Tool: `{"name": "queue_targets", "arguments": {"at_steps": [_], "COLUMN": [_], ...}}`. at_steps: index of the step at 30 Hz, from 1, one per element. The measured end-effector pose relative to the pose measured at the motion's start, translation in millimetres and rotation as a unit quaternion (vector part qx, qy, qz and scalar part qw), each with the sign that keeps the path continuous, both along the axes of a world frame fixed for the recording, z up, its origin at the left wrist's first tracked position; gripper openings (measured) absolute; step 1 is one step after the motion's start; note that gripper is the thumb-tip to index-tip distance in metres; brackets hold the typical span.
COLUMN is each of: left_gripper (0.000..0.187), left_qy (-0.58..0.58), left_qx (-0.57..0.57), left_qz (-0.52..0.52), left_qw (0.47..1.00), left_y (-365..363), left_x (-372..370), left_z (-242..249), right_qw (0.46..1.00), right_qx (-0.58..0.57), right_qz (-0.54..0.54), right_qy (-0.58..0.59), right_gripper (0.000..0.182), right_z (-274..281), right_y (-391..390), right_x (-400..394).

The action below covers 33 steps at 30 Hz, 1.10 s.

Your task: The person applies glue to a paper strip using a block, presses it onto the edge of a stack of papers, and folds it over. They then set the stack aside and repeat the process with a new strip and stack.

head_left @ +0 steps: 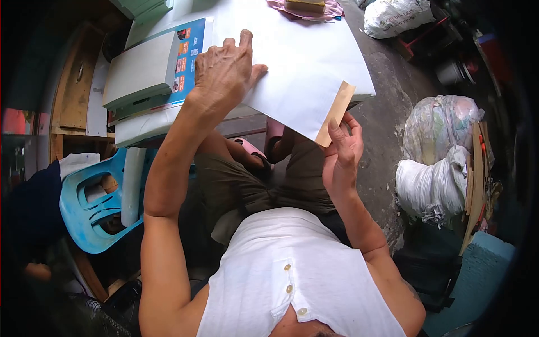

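Right fingers (337, 133) at brown strip (337, 110), long axis slanting up-right

Smooth paper sheet (295, 92), matt paper strip (336, 112)

Fingertips of the left hand (224, 70) were partly lost beyond the bent knuckles; below and right of it, how far the right hand's (343, 151) fingers reached beneath the brown strip (335, 115) could not be told. Just left of the left hand, the stack (140, 67) covered part of the blue printed sheet (195, 40), whose small print was illegible, and the left forearm hid some of the blue chair (84, 236). Beyond both hands, the top edge cut off the yellow block (306, 6) and pale green object (143, 7).
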State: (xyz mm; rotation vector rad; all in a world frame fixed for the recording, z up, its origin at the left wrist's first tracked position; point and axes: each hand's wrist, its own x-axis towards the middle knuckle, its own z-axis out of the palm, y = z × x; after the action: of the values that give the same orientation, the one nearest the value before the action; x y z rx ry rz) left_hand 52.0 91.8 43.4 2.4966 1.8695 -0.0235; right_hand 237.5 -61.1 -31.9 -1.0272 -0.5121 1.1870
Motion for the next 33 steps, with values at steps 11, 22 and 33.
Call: {"name": "queue_targets", "arguments": {"at_steps": [11,22,33], "left_gripper": [0.070,0.059,0.038], "left_qy": [-0.254,-0.218,-0.480], "left_qx": [-0.045,-0.273,-0.117], "left_qz": [-0.380,-0.470,-0.362], "left_qw": [0.888,0.811,0.790], "left_y": [33.9,70.4,66.1], "left_x": [88.7,127.9,-1.9], "left_z": [-7.3,7.4,117.4], "right_qw": [0.991,0.967,0.830], "right_qx": [0.019,0.055,0.271], "right_qz": [-0.066,-0.058,-0.017], "right_qy": [-0.112,-0.243,-0.488], "right_gripper": [0.066,0.070,0.050], "right_z": [-5.3,14.3,109.7], "right_y": [6.4,-2.2,71.1], "right_x": [-0.4,8.5,43.7]}}
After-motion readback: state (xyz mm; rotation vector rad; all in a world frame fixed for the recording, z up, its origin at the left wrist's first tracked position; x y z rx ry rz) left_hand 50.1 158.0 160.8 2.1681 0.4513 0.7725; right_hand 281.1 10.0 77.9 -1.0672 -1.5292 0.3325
